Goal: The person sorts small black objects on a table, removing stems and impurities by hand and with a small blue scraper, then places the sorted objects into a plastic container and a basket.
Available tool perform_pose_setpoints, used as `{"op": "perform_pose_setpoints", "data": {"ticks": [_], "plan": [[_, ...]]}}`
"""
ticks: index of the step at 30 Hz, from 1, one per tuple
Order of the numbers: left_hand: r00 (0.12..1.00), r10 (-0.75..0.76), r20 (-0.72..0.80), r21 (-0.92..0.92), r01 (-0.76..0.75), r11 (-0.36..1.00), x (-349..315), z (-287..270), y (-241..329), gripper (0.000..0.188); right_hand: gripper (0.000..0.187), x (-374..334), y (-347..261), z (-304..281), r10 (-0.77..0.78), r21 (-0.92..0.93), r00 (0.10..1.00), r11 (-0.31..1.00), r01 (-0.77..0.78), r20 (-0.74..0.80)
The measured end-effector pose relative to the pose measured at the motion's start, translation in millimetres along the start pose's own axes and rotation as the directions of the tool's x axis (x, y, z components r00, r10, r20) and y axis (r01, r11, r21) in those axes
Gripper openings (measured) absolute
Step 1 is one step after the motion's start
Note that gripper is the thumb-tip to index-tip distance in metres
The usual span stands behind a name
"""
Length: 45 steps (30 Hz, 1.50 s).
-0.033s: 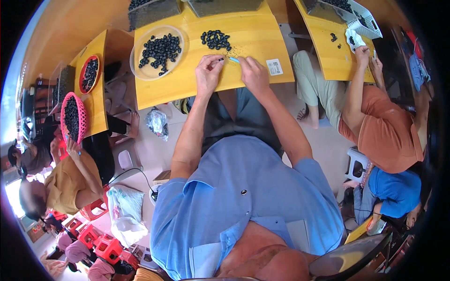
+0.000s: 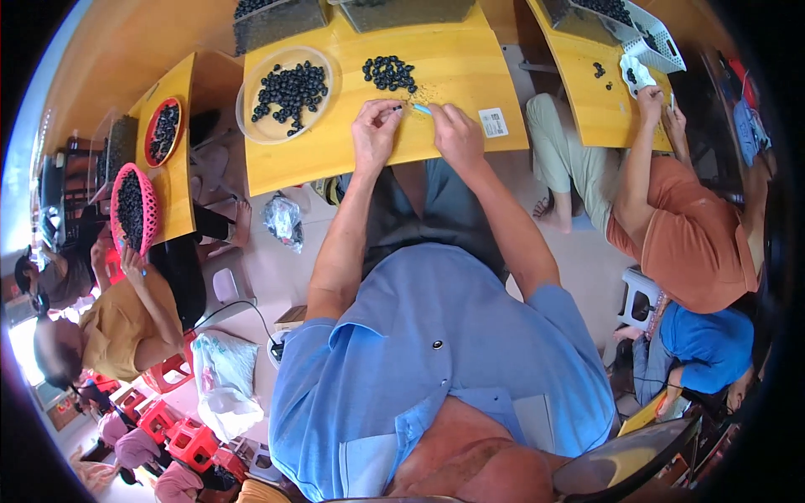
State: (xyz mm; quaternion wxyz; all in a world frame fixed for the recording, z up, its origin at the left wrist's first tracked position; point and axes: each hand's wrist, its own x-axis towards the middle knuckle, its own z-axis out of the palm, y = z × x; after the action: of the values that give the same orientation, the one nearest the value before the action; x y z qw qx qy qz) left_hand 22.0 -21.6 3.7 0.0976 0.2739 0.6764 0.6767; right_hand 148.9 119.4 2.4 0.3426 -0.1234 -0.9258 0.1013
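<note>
Over the near part of the yellow table (image 2: 352, 163), my left hand (image 2: 375, 134) pinches a small black bead-like piece (image 2: 397, 108) between thumb and fingertips. My right hand (image 2: 458, 137) grips a slim tool with a light blue handle (image 2: 422, 109), its end pointing at the piece without clearly touching it. Just beyond my hands lies a loose pile of black bead-like pieces (image 2: 390, 74), with fine dark crumbs scattered beside it. To the left, a round clear tray (image 2: 243, 109) holds many more of them. Their exact kind is too small to make out.
A white label (image 2: 493, 122) lies right of my right hand. Clear bins (image 2: 281, 29) stand along the far edge. At the right table a person in orange (image 2: 696, 226) works; at the left, another in mustard (image 2: 134, 335) sits beside a pink basket (image 2: 151, 210).
The whole view has shifted very slightly; both hands keep the same grip and place over the table.
</note>
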Motion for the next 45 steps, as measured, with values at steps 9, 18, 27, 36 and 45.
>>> {"op": "perform_pose_setpoints", "data": {"ticks": [9, 18, 27, 36, 45], "plan": [[0.908, 0.262, -0.328, 0.321, -0.153, 0.934, 52, -98, 15, 0.014, 0.027, -1, -1, 0, 0.018, 0.011, 0.999, 1.0, -0.017, -0.027], [0.924, 0.341, 0.172, 0.59, -0.374, 0.716, 69, -73, 29, 0.021, 0.027, 0, 0, 0, 0.037, 0.023, 0.998, 0.999, -0.037, -0.04], [0.96, 0.206, 0.192, 0.702, -0.281, 0.654, 51, -23, -1, 0.024, 0.026, -1, 1, 0, 0.051, 0.021, 0.998, 0.998, -0.051, -0.029], [0.943, 0.183, 0.276, 0.682, -0.327, 0.655, 55, -29, -3, 0.019, 0.026, 0, 0, -1, 0.047, 0.034, 0.999, 0.998, -0.047, -0.016], [0.994, 0.018, 0.106, 0.453, -0.065, 0.889, 33, -16, 8, 0.024, 0.026, -4, 4, 1, 0.056, 0.015, 0.998, 0.998, -0.056, -0.033]]}}
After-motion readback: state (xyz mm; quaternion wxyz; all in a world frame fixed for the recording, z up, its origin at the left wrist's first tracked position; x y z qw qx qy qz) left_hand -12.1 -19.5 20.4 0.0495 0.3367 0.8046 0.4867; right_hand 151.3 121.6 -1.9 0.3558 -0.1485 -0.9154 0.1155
